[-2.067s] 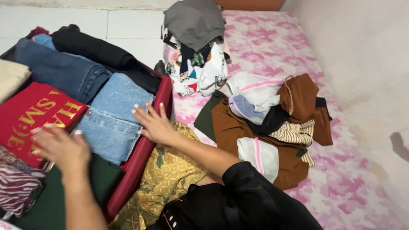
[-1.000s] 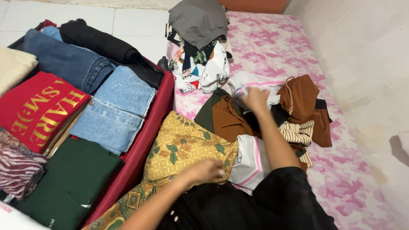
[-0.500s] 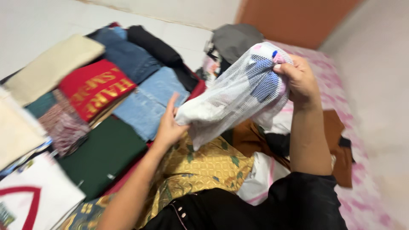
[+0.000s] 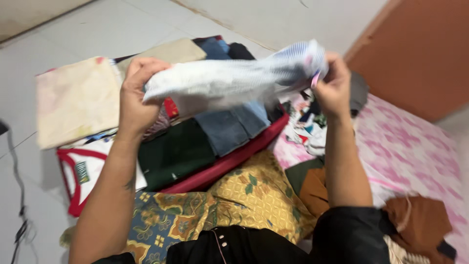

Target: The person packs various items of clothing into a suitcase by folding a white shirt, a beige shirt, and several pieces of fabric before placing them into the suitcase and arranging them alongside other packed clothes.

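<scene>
Both my hands hold a white mesh laundry bag (image 4: 229, 80) with blue items inside, stretched level in the air above an open red suitcase (image 4: 234, 159). My left hand (image 4: 139, 90) grips its left end, my right hand (image 4: 333, 88) pinches its right end by a pink tab. Under the bag the suitcase holds folded clothes: blue jeans (image 4: 232, 129), a dark green garment (image 4: 173, 152), a beige piece (image 4: 168, 51). A yellow patterned cloth (image 4: 244, 200) covers my lap.
A cream folded cloth (image 4: 75, 100) and a white shirt with red trim (image 4: 80, 168) lie left of the suitcase on the white tile floor. A pink patterned mattress (image 4: 410, 151) at the right carries brown garments (image 4: 420, 225) and a clothes heap. A black cable (image 4: 19, 210) runs at far left.
My right hand took the mesh bag from the pile on the mattress and raised it. My left hand has shifted from its bottom corner to gripping the left end, stretching it flat; the view swung left.
</scene>
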